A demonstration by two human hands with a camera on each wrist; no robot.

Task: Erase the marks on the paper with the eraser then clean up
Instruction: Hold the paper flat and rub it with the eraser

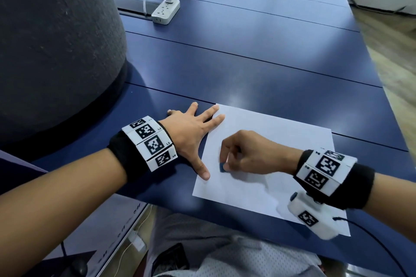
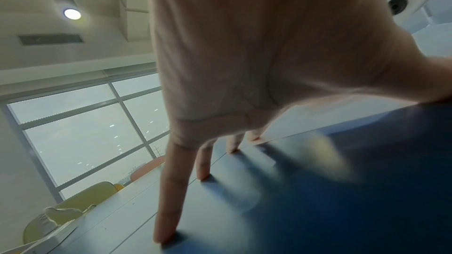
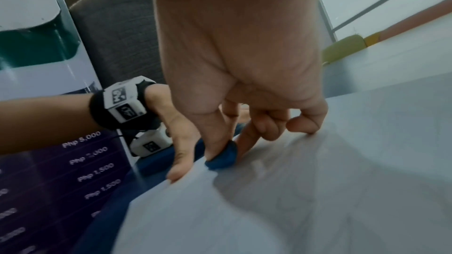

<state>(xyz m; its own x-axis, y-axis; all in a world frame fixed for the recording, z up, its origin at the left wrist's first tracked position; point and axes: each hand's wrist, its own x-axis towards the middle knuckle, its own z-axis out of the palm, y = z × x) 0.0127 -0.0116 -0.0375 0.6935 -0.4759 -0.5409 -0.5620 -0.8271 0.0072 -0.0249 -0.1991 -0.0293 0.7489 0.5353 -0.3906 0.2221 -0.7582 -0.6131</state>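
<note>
Blue table (image 1: 270,63), rt hand (image 1: 252,155) pinching eraser (image 1: 222,167)

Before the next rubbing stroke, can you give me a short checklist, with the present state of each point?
1. Eraser held firmly: ok, the right hand pinches it.
2. Eraser touches the paper: ok, seen from the right wrist.
3. Paper held steady: ok, the left hand lies flat, thumb and fingertips on its left edge.
4. Paper lies fully on the table: ok.
5. Marks still left under the eraser: cannot tell, too faint.
</note>
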